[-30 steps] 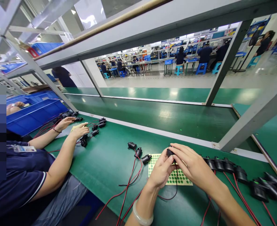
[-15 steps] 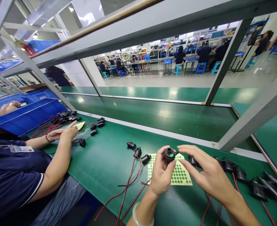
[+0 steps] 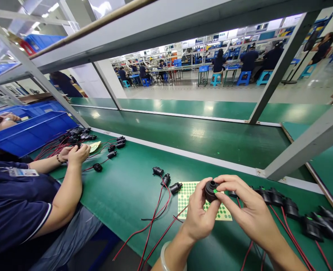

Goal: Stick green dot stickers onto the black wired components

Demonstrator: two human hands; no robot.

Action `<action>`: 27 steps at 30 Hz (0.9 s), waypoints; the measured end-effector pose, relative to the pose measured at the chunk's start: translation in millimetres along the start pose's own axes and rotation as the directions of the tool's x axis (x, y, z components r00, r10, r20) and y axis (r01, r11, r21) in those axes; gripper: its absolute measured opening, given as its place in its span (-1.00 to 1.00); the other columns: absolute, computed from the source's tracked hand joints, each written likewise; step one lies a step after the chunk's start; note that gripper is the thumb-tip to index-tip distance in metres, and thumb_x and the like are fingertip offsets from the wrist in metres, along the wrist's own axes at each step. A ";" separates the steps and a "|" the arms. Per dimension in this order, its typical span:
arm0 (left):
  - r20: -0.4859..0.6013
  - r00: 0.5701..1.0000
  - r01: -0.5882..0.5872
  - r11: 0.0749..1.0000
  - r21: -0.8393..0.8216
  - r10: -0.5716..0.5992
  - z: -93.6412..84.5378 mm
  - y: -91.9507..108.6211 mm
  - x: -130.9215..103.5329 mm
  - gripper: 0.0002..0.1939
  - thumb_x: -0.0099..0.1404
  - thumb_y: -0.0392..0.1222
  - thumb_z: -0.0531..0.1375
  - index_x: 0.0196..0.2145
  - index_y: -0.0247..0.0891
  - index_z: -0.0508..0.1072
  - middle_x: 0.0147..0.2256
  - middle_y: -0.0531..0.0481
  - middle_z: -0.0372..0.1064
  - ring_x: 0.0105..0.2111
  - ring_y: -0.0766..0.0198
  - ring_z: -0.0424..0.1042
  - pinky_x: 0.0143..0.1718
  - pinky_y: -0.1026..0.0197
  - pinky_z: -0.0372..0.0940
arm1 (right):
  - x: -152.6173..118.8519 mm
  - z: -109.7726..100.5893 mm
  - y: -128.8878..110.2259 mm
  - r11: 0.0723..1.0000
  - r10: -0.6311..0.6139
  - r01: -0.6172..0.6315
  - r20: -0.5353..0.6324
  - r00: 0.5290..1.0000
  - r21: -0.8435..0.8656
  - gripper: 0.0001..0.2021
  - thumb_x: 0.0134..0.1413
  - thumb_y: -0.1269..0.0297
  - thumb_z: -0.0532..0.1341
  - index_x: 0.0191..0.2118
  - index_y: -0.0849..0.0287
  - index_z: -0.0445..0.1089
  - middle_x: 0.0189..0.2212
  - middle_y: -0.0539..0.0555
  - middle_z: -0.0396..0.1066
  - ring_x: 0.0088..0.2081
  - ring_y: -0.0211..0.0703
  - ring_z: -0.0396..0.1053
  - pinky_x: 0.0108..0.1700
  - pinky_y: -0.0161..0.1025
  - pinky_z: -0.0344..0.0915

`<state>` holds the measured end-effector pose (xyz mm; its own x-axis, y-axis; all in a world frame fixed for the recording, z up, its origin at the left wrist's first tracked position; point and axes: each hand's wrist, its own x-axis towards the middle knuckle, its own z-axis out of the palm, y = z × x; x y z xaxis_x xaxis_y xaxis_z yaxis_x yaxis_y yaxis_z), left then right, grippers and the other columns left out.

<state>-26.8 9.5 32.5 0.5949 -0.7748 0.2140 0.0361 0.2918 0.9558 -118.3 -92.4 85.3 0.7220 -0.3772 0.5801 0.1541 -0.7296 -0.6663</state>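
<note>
My left hand [image 3: 199, 215] grips a round black plastic part [image 3: 211, 190] above a yellow sheet of green dot stickers [image 3: 188, 194]. My right hand [image 3: 244, 212] touches the same part from the right, with a green dot [image 3: 215, 191] at its fingertip on the part's face. Three black parts with red and black wires [image 3: 166, 180] lie just left of the sheet. A row of the same black parts [image 3: 281, 201], some bearing green dots, lies to the right of my hands on the green bench [image 3: 121, 195].
A co-worker in a dark blue shirt sits at my left, both hands [image 3: 74, 153] together over more wired parts and a second sticker sheet [image 3: 94, 146]. Blue bins [image 3: 31, 131] stand beyond. A green conveyor [image 3: 200, 137] runs behind the bench, grey frame posts [image 3: 304, 146] at right.
My right hand moved from hovering apart back onto the black part with a green dot at its fingertip. The part sits slightly further right. The co-worker's hands drew together near their body.
</note>
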 end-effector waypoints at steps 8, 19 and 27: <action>-0.024 0.994 -0.098 0.986 0.136 0.102 -3.0 -1.2 -3.2 -0.55 0.29 -0.25 0.17 0.13 -0.19 0.29 0.05 -0.18 0.34 0.02 0.02 0.35 0.08 0.06 0.22 | -2.1 3.2 -1.3 0.970 0.161 -0.163 0.027 0.987 0.182 -0.95 0.20 0.31 0.18 -0.23 0.06 0.28 -0.21 0.05 0.32 -0.17 -0.15 0.36 -0.17 -0.27 0.39; 0.021 1.000 -0.004 0.995 -0.102 0.006 5.2 6.8 -1.1 -0.60 0.28 -0.17 0.20 0.07 -0.21 0.33 -0.02 -0.20 0.39 -0.07 0.03 0.43 0.00 0.06 0.32 | -1.0 -2.0 -1.9 0.988 0.116 -0.118 0.025 0.993 0.100 -0.87 0.20 0.30 0.19 -0.13 0.05 0.31 -0.16 0.09 0.33 -0.11 -0.09 0.35 -0.14 -0.21 0.40; 0.052 0.999 0.014 0.988 -0.151 -0.006 2.9 5.4 -2.3 -0.58 0.28 -0.14 0.21 0.08 -0.20 0.31 0.01 -0.20 0.37 -0.04 0.04 0.42 0.03 0.05 0.32 | -2.2 -4.2 -3.8 1.000 0.006 -0.006 0.020 1.000 -0.020 -0.85 0.21 0.35 0.18 -0.11 0.03 0.35 -0.11 0.08 0.32 -0.10 -0.15 0.35 -0.13 -0.27 0.39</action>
<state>-30.2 11.2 37.8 0.5518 -0.8047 0.2189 0.1651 0.3627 0.9172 -123.3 -91.2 88.6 0.7363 -0.3701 0.5665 0.1364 -0.7388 -0.6600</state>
